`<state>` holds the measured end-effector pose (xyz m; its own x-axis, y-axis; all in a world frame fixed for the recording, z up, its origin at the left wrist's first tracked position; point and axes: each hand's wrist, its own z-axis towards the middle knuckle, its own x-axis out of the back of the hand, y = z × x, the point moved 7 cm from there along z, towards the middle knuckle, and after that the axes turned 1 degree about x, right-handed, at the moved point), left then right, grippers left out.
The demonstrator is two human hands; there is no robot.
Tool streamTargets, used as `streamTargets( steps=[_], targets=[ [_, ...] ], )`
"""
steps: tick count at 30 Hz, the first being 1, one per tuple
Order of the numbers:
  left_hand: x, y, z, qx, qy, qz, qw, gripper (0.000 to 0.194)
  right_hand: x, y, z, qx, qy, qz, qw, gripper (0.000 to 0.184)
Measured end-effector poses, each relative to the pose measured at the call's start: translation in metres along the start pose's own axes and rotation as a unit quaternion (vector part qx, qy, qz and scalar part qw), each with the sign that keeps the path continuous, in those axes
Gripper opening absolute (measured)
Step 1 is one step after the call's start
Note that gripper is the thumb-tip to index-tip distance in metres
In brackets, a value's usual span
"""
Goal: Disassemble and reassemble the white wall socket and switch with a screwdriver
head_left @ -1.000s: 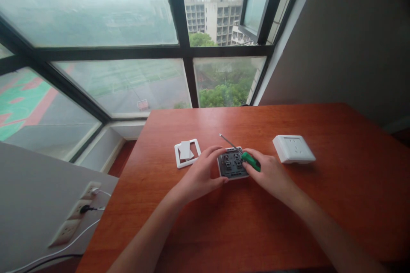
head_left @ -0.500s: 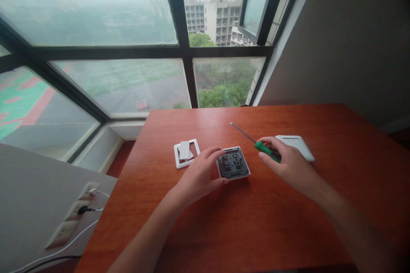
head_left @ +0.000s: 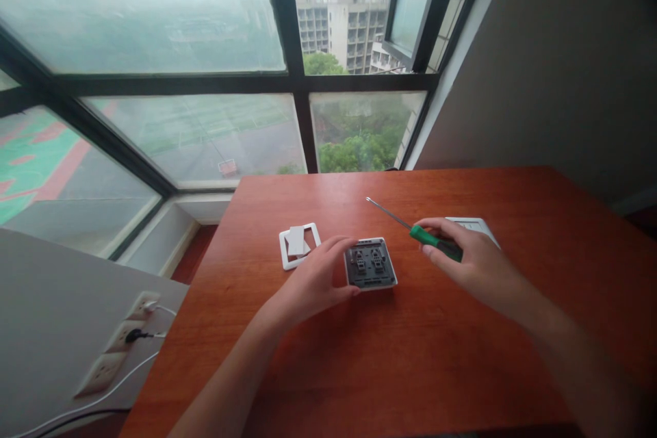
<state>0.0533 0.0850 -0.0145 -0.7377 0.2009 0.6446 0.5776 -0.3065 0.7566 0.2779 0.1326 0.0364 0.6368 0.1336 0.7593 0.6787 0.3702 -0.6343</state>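
Observation:
My left hand (head_left: 321, 276) grips the left side of a wall switch (head_left: 370, 265), thumb at its near edge and fingers at its far edge. The switch lies on the table with its dark inner mechanism facing up inside a white rim. In my right hand (head_left: 467, 256) is a screwdriver (head_left: 434, 241) with a green and black handle. Its metal shaft points up and to the left, clear of the switch. Left of the switch lies a white frame (head_left: 284, 252) with white rocker plates (head_left: 296, 242) on it.
A white socket panel (head_left: 480, 224) lies on the wooden table (head_left: 410, 356), partly hidden behind my right hand. Windows stand beyond the table's far edge. At lower left, wall outlets (head_left: 105, 373) carry plugs and cables.
The switch has turned slightly and shifted a little left with my left hand. My right hand has moved slightly to the right with the screwdriver, covering more of the socket panel.

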Motion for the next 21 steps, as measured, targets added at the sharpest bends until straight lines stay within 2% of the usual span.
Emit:
streamTargets(
  steps=[4, 10, 21],
  targets=[
    [0.004, 0.0, -0.001, 0.006, -0.012, -0.019, 1.0, 0.079, 0.02, -0.01, 0.0, 0.013, -0.007, 0.004, 1.0, 0.033],
    [0.004, 0.0, -0.001, 0.002, 0.009, -0.018, 1.0, 0.08, 0.049, -0.024, 0.002, 0.027, 0.034, 0.0, 0.999, 0.031],
    [0.002, -0.003, 0.0, 0.004, 0.02, -0.017, 1.0, 0.075, 0.045, -0.025, 0.002, 0.023, 0.024, -0.001, 0.999, 0.034]
  ],
)
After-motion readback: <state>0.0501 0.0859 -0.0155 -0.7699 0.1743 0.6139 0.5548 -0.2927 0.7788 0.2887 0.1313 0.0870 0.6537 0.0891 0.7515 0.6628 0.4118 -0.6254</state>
